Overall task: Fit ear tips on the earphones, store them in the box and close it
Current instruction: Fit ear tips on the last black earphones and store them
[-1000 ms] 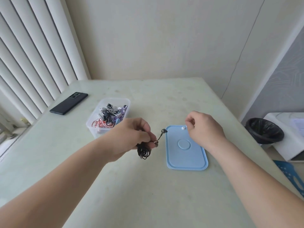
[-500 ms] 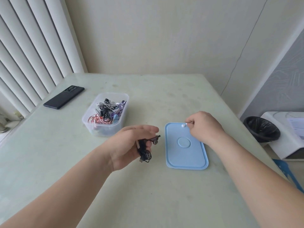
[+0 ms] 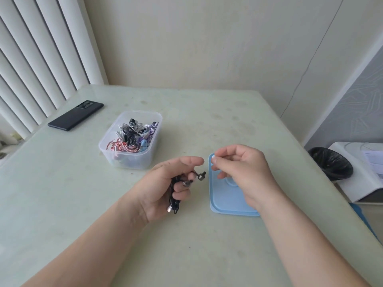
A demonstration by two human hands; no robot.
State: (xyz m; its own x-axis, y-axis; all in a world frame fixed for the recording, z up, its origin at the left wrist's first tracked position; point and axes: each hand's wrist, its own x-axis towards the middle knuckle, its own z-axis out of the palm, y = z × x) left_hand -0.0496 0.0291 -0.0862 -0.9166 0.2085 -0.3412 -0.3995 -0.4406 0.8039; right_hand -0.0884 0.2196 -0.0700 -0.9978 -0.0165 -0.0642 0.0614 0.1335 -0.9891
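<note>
The left hand (image 3: 163, 183) grips coiled black earphones (image 3: 175, 193), with two metal earbuds (image 3: 201, 176) poking out toward the right hand (image 3: 242, 172). The right hand is over the blue lid (image 3: 228, 206), and its fingers (image 3: 214, 161) pinch a small pale piece too small to identify. A clear box (image 3: 128, 160) of tangled earphones and a black phone (image 3: 75, 115) sit further back on the tabletop (image 3: 207, 245).

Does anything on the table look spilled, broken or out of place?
Nothing stands out. The clear box stands upright, its blue lid lies flat beside it, the phone lies flat at the far left, and the left hand holds the coiled black earphones.
</note>
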